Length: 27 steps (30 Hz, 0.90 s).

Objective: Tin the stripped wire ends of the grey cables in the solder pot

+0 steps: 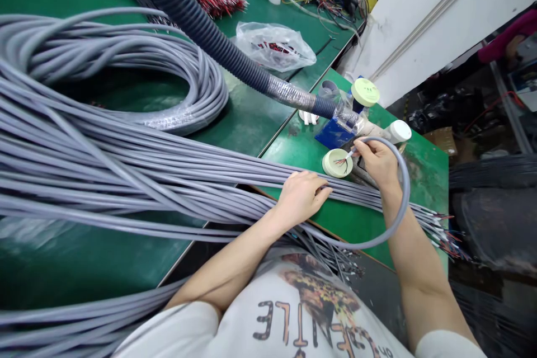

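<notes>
Grn worktops [251, 123], wht panel [482, 11] upper rt, dim lighting beyond.

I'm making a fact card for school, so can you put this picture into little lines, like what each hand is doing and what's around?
Left hand: resting on a bundle of gray cables
Right hand: pinching one bent gray cable near its stripped end
Cable tip: thin colored wires at a round pale tub; can't tell if they touch the inside
Beyond the hands: ribbed hose, clear plastic bag
Far left: big cable coil
Tabletop: green
</notes>
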### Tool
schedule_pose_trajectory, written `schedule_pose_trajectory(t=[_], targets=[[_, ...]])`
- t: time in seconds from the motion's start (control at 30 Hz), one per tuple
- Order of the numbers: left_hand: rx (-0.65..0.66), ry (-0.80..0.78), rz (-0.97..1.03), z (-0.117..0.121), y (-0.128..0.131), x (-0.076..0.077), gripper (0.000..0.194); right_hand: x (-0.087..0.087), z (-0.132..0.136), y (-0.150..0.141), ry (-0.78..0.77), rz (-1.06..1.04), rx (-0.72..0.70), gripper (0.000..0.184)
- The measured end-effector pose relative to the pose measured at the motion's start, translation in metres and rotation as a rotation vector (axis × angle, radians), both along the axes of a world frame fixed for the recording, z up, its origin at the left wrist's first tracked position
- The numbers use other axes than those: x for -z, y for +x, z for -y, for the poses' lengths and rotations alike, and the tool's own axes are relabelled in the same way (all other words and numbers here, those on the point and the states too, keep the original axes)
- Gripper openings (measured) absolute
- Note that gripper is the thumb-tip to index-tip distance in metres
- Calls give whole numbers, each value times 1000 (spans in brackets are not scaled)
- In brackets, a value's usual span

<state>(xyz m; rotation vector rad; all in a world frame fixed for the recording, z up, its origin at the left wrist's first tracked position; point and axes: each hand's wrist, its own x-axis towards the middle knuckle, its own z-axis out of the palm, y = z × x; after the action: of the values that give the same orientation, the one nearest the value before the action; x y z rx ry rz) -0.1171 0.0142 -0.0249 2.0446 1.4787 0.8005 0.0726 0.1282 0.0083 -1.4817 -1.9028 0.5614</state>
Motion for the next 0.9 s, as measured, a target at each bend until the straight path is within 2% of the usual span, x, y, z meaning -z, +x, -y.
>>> schedule_pose_trajectory(t=[0.1,0.2,0.3,0.4,0.5,0.63,0.9], targets=[[29,-19,-2,-1,-2,-1,29,-6,3,-1,22,8,12,28],[78,-35,18,0,-6,-4,28,-22,8,6,98,3,43,26],[113,-51,48,1,-9,-7,27,-38,9,25,165,3,90,25],[117,-71,50,2,-9,-9,26,-46,7,50,195,49,134,22],[124,-73,34,1,-7,-10,26,-43,2,75,224,119,198,19],[128,-68,28,0,-6,-9,26,-29,-8,100,209,181,211,20],[126,-71,31,1,-5,-7,28,-10,-21,122,213,245,200,23]])
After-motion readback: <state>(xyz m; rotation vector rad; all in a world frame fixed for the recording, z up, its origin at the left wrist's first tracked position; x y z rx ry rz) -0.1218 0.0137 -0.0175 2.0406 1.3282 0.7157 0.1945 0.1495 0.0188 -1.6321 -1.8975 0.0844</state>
